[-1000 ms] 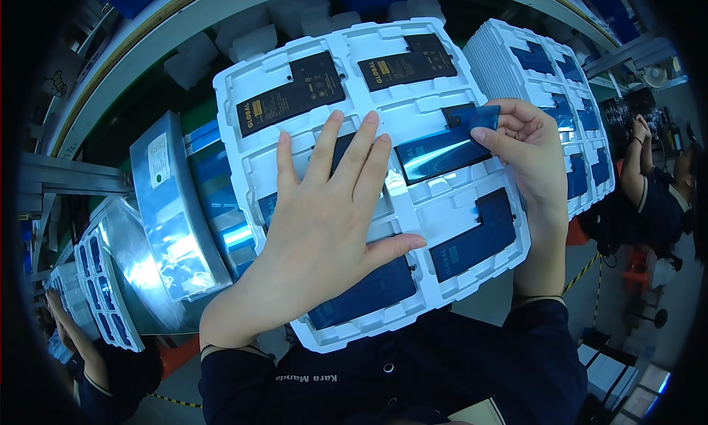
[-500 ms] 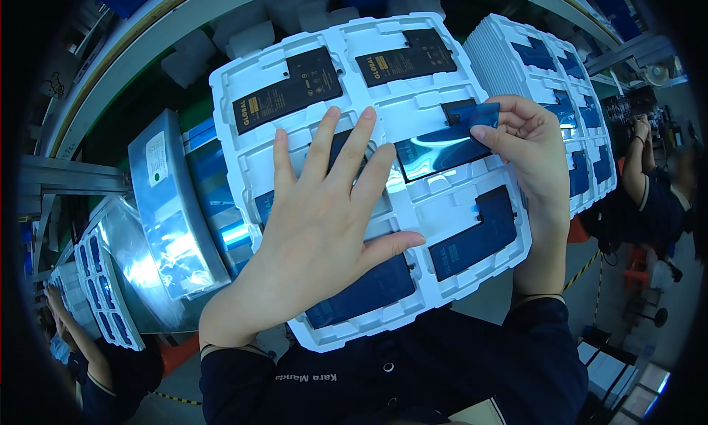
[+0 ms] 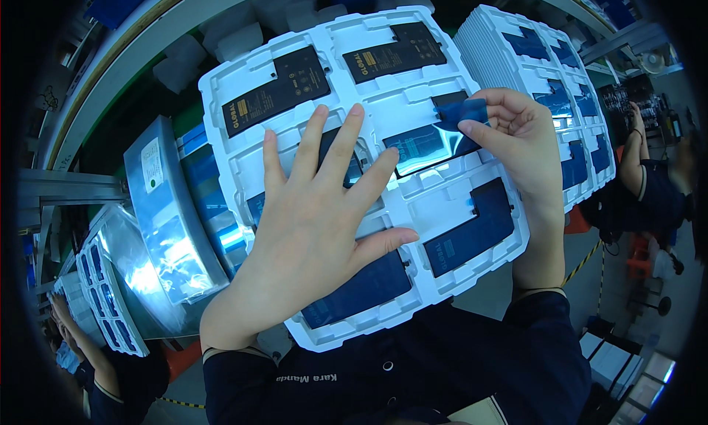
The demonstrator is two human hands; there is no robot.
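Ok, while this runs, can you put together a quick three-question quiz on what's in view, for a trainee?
1. Which grip pinches the blue film at the right-hand battery of the tray's middle row?

2. Multiple choice: where is the stack of trays relative to the white tray under the person's hands?
A) To its left
B) To its right
C) On top of it

3. True or false: the left grip has its fingers spread over the white tray.

Key:
1. The right grip, between thumb and fingers.
2. B
3. True
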